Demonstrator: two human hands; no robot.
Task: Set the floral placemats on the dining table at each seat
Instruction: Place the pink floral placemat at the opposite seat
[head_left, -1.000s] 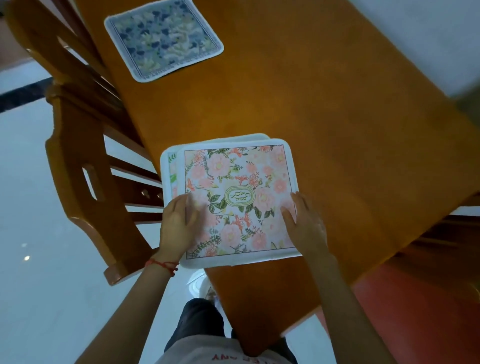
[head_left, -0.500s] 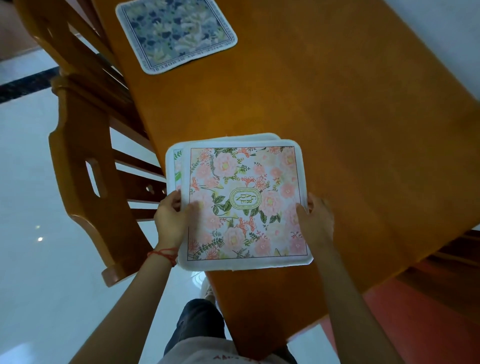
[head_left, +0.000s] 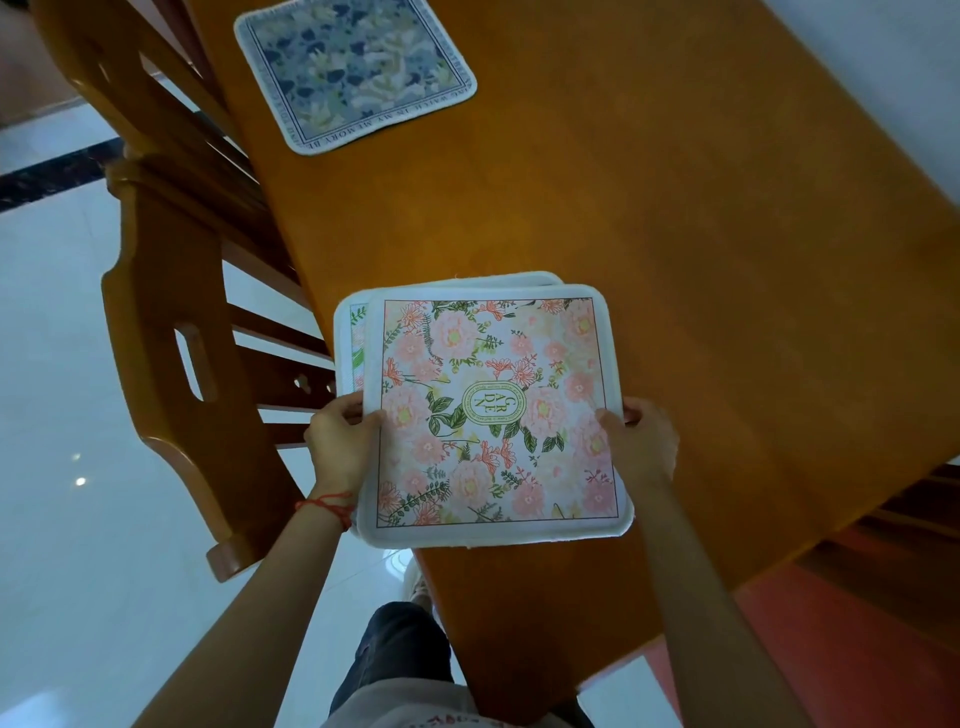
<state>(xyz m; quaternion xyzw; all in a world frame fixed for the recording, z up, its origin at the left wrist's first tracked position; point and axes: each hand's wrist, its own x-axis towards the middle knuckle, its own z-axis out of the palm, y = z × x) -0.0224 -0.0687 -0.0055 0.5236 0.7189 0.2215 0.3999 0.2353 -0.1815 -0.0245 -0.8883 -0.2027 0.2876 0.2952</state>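
Head cam: the dining table (head_left: 649, 249) already has a blue placemat (head_left: 353, 67) up by the far chair (head_left: 171, 291). The pink placemat (head_left: 493, 410) was lying flat a second ago; now left hand (head_left: 340, 441) and right hand (head_left: 641, 441) pinch its side edges, so it's probably getting carried to another seat, leaving the one underneath here.

Orange wooden table (head_left: 675, 270): blue floral placemat (head_left: 356, 73) flat at far end, pink floral placemat stack (head_left: 493, 410) at near corner.
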